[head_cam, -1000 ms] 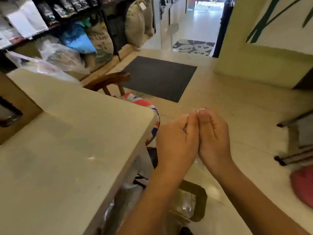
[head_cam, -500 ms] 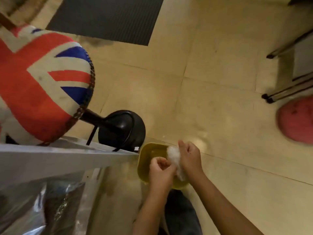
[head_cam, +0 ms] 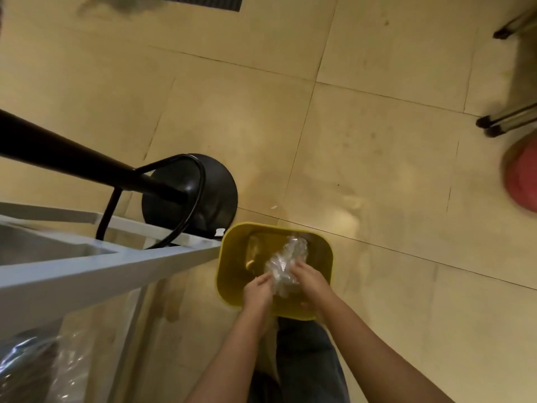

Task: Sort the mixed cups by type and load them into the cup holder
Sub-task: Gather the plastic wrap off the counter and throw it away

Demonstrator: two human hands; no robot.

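I look straight down at a yellow bin (head_cam: 232,257) standing on the tiled floor by my feet. Both hands are over its mouth. My left hand (head_cam: 257,292) and my right hand (head_cam: 309,282) each grip a crumpled wad of clear plastic wrap (head_cam: 286,261), which hangs inside the bin's opening. Something yellowish lies at the bottom of the bin. No cups and no cup holder are in view.
A white table edge (head_cam: 116,257) runs along the left. A black stool pole and round base (head_cam: 203,187) stand just left of the bin. Clear bags (head_cam: 37,365) lie under the table. Chair legs (head_cam: 505,123) and a red cushion (head_cam: 523,178) are at the right.
My view has tipped from the room down to the floor. My hands went from pressed together in the air down to the yellow bin, holding the plastic wrap over it.
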